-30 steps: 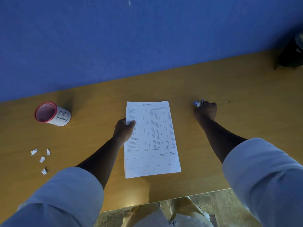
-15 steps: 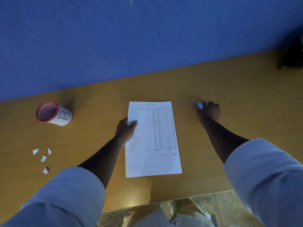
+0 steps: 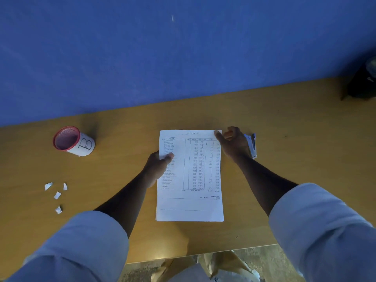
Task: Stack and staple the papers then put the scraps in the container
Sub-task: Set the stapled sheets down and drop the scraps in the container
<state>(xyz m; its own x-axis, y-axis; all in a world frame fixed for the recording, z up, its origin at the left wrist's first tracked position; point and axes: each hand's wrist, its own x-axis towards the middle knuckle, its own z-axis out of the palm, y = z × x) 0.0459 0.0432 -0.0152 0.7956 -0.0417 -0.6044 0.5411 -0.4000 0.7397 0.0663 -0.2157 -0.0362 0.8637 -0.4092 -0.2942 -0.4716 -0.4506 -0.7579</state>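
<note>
A stack of printed papers (image 3: 190, 202) lies flat in the middle of the wooden table (image 3: 295, 180). My left hand (image 3: 157, 166) grips the stack's left edge, thumb on top. My right hand (image 3: 232, 144) touches the stack's top right corner with its fingertips, fingers apart. A small blue-grey stapler (image 3: 251, 144) lies on the table just right of that hand, free of it. Several white paper scraps (image 3: 56, 195) lie at the left. A white container (image 3: 76, 142) with a red rim and a letter B lies on its side at the far left.
A blue wall (image 3: 183, 53) rises behind the table. A dark object (image 3: 362, 82) stands at the far right corner. The table's near edge runs just below the stack, with the floor and my lap beyond it.
My right hand has let go of the stapler, left it on the table, and moved left to the papers' top right corner. My left hand keeps its hold on the stack.
</note>
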